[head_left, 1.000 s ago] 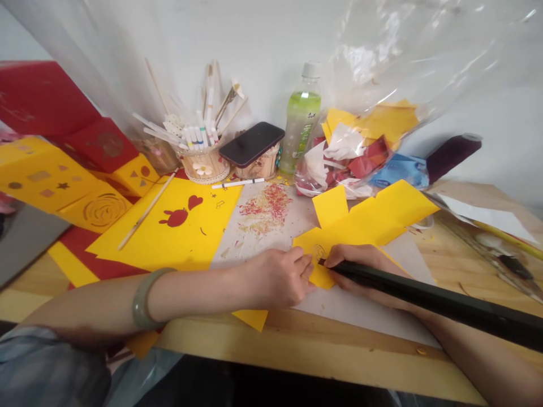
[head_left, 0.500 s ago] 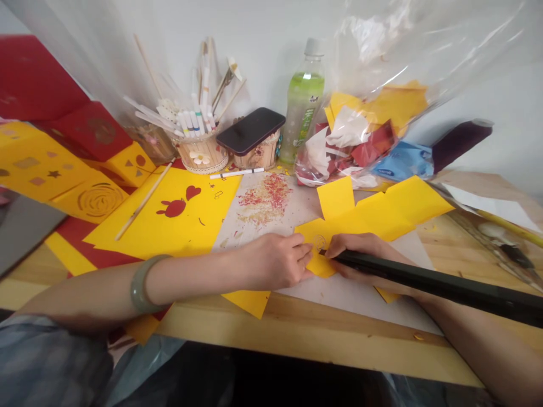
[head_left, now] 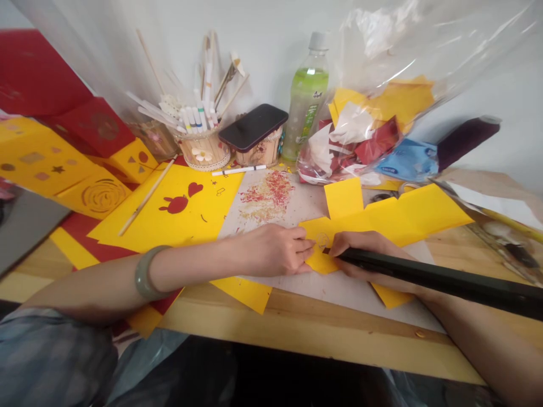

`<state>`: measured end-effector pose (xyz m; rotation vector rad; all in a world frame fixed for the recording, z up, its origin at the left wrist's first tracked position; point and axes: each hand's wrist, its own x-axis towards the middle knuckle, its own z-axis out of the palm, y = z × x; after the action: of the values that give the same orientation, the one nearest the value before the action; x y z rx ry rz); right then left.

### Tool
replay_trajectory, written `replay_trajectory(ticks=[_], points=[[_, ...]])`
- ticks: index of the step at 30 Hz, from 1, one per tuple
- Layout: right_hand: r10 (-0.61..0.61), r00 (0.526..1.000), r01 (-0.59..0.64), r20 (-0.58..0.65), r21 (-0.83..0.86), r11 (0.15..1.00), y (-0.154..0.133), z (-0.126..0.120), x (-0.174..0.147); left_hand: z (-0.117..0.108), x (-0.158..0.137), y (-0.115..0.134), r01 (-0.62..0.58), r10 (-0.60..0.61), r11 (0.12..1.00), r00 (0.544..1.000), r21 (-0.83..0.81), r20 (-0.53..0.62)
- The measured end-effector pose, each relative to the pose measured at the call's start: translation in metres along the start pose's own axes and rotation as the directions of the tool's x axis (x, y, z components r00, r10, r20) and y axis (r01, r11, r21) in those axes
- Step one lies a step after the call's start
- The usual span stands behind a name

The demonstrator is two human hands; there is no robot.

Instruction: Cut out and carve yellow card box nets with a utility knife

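A cut sheet of yellow card [head_left: 392, 217] with several flaps lies in front of me, with a small round outline drawn or cut near its left end. My left hand [head_left: 282, 249] is closed, its fingertips gripping that left edge. My right hand [head_left: 360, 249] is wrapped around a long black-handled craft knife [head_left: 407, 274], its dark tip touching the card beside the round outline. The blade itself is hard to make out. A pale sheet [head_left: 263, 198], strewn with red and tan scraps, lies under the card.
At left stand red and yellow cut-out boxes [head_left: 97, 127] and a flat yellow sheet [head_left: 203, 226] bearing a wooden stick [head_left: 146, 195]. Behind are a marker basket [head_left: 203, 152], a phone [head_left: 254, 127], a green-labelled bottle [head_left: 307, 102] and a clear plastic bag [head_left: 365, 135] of paper scraps.
The yellow card has turned slightly, its right end shifting right and a little nearer me. Both hands keep their holds, and the knife tip stays by the round outline. The view has shifted a little.
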<state>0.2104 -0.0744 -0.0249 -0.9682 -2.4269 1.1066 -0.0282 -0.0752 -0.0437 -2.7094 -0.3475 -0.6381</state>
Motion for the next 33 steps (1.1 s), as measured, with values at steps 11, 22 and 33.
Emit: replay_trajectory(ticks=[11,22,33], points=[[-0.013,0.999,0.014,-0.045,0.029,0.999,0.004,0.002,-0.003,0.001,-0.002,-0.002,-0.017,0.017,1.0,0.999,0.002,-0.03],[-0.026,0.991,0.037,-0.128,0.085,0.996,0.015,0.006,-0.006,0.003,-0.001,0.002,0.015,-0.014,1.0,0.998,0.01,-0.056],[-0.024,0.973,0.009,-0.229,-0.067,0.998,0.001,0.014,0.0,0.002,0.0,0.003,0.015,-0.013,1.0,0.995,0.024,-0.1]])
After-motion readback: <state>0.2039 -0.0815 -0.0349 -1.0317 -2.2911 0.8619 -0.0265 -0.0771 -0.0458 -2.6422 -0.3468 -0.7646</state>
